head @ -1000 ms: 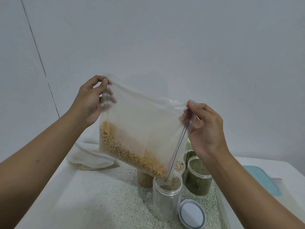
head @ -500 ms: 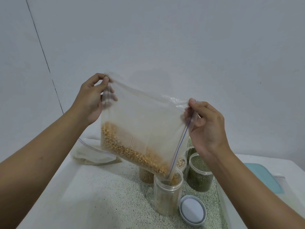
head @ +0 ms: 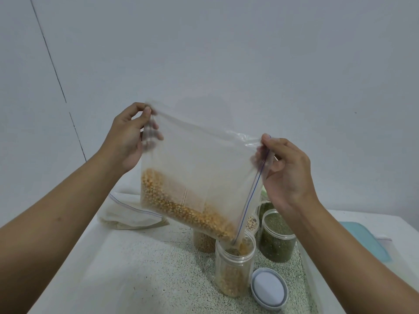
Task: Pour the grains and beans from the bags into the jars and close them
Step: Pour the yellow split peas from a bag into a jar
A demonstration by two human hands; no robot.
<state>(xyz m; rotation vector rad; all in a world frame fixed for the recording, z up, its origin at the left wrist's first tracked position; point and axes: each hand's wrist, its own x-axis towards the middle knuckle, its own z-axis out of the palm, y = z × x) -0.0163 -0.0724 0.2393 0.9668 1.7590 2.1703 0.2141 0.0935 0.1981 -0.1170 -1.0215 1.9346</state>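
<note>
**A:** anything new vs a second ago?
**B:** jar (head: 227, 257) holds way more corn (head: 229, 282) now. left hand (head: 127, 141) and right hand (head: 288, 175) each pinch a top corner of the bag (head: 204, 164), low corner in the jar mouth.

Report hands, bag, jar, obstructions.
Left hand, right hand pinch clear zip-top plastic bag of yellow kernels, tilted. Lower corner in open clear plastic jar, part filled. Round grey-rimmed lid beside jar; nothing blocking.
</note>
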